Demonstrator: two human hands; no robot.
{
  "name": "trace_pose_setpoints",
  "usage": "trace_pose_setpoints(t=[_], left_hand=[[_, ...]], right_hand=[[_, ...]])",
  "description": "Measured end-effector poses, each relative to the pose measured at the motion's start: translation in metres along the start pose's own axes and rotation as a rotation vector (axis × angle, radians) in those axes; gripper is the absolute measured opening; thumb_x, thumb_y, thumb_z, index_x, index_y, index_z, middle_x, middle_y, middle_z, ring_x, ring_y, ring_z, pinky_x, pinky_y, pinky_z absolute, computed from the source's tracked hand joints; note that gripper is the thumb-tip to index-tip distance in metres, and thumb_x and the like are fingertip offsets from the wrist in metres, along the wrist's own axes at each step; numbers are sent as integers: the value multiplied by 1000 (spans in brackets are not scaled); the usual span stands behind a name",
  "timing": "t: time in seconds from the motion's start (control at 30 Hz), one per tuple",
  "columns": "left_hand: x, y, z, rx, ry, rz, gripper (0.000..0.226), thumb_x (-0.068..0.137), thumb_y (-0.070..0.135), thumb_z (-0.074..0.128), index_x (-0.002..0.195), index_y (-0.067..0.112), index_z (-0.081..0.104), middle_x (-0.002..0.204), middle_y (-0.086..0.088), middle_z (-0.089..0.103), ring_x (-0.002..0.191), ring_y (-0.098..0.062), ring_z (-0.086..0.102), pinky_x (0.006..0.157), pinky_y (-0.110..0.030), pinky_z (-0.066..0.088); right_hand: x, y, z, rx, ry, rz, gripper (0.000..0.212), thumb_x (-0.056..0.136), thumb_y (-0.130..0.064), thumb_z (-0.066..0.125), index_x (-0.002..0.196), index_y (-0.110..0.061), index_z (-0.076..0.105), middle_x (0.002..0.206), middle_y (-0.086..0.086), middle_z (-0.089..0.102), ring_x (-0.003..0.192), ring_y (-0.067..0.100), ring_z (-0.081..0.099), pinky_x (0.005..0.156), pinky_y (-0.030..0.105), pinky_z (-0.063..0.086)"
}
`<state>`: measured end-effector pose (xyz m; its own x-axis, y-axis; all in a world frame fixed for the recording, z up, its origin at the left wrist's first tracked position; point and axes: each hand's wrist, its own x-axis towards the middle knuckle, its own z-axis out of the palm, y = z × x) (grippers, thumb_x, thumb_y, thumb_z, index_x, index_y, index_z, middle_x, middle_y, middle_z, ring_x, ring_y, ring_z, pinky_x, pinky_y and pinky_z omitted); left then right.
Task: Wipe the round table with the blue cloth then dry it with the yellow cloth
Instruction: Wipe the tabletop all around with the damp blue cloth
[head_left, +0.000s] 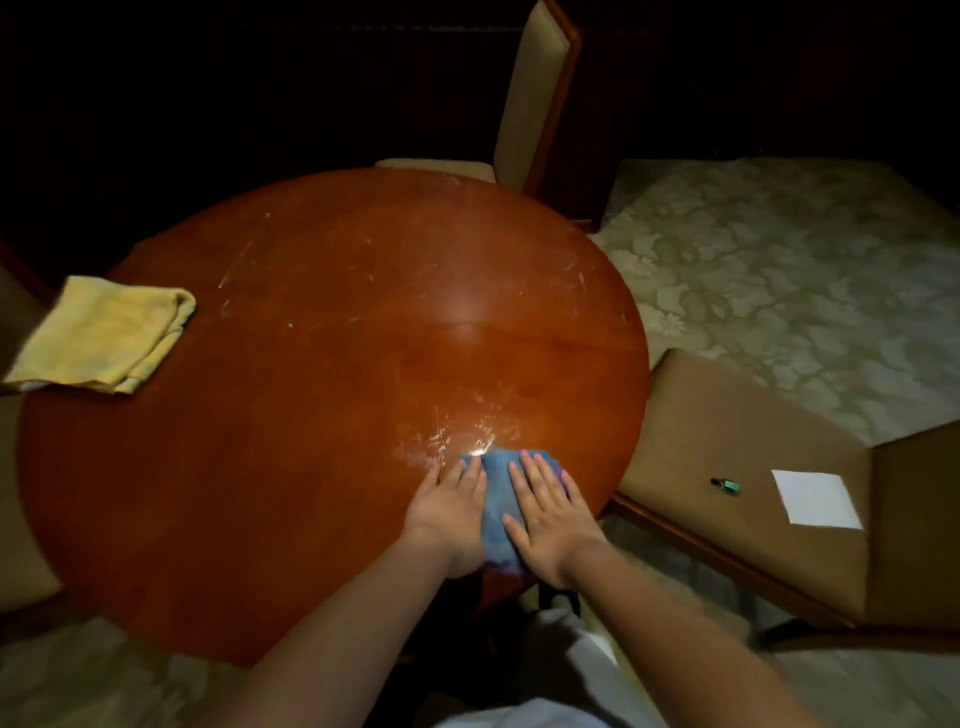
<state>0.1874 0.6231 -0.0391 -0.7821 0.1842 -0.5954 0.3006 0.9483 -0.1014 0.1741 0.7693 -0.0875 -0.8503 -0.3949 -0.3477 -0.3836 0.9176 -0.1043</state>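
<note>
Blue cloth (496, 483), soft, light and limp, lies under 2 flat, released hands' fingers (540, 475); press palms down, don't pinch.

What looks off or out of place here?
The round table shows whitish streaks and smears, densest just ahead of the blue cloth that both flat hands press on. The yellow cloth overhangs the table's left edge. A small bottle lies on its side on a chair seat.

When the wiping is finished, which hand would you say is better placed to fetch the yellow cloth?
Left, probably. The yellow cloth lies at the round table's far left edge, on the left hand's side. The right hand, also flat on the blue cloth, would have to cross over.
</note>
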Motion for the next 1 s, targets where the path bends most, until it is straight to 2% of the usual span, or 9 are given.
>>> trace_pose_setpoints(t=[0.03, 0.17, 0.27, 0.4, 0.53, 0.67, 0.83, 0.93, 1.0], left_hand=[[0, 3, -1, 5, -15, 3, 90, 93, 61, 32, 151, 4, -8, 159, -10, -11, 147, -24, -8, 118, -45, -1], [15, 11, -17, 47, -15, 18, 80, 96, 49, 32, 151, 6, -7, 159, -10, -11, 147, -24, -6, 118, -43, -2], [37, 17, -35, 74, -13, 41, 80, 96, 46, 33, 152, 7, -7, 159, -9, -13, 147, -23, -6, 118, -42, 0], [67, 27, -58, 94, -9, 53, 79, 97, 46, 32, 152, 6, -8, 159, -9, -15, 147, -22, -7, 118, -42, 1], [99, 32, -78, 109, -18, 53, 76, 97, 41, 32, 151, 6, -10, 158, -9, -16, 147, -22, -9, 118, -43, 1], [134, 33, -102, 113, -7, 55, 77, 96, 42, 33, 151, 6, -9, 159, -9, -15, 147, -23, -8, 118, -43, 2], [177, 28, -135, 112, 9, 73, 77, 97, 42, 32, 151, 5, -7, 159, -11, -14, 147, -24, -7, 118, -42, 1], [206, 23, -155, 121, 3, 64, 78, 96, 44, 32, 151, 5, -8, 159, -11, -14, 147, -25, -7, 118, -44, 1], [226, 19, -169, 110, 3, 49, 79, 96, 45, 32, 151, 5, -8, 159, -11, -14, 147, -25, -7, 118, -45, 1]], right_hand=[[-1, 3, -1, -2, 54, 4, 79, 95, -50, -12, 143, -7, 35, 150, 10, 26, 137, 20, 34, 110, 36, 7], [-2, 23, -6, 37, 19, -91, 88, 60, -58, -34, 137, -16, -26, 145, -1, -31, 135, 12, -28, 114, 33, -15], [16, 45, -5, -12, 151, -12, 99, 67, -64, -39, 145, -11, -9, 152, 3, -15, 142, 15, -9, 112, 33, -5], [30, 74, -12, 90, 39, 37, 109, 45, -72, -47, 137, -16, -27, 141, -4, -35, 131, 10, -32, 112, 33, -14], [52, 95, -28, 45, 118, 95, 98, 76, -65, -30, 147, -10, 7, 154, 4, 1, 144, 20, 8, 110, 33, 1], [82, 121, -32, 125, 66, 130, 75, 100, -49, 0, 131, -8, 55, 133, 9, 57, 119, 23, 57, 101, 36, 24], [119, 147, -55, 106, 57, 126, 76, 95, -53, 2, 141, -7, 41, 148, 11, 37, 134, 21, 39, 105, 37, 16], [147, 162, -65, 117, 37, 137, 66, 88, -49, 28, 129, -7, 58, 136, 10, 54, 123, 23, 54, 100, 38, 25], [167, 174, -74, 104, 75, 148, 79, 84, -52, 13, 144, -7, 36, 153, 10, 26, 140, 18, 29, 111, 37, 14]])
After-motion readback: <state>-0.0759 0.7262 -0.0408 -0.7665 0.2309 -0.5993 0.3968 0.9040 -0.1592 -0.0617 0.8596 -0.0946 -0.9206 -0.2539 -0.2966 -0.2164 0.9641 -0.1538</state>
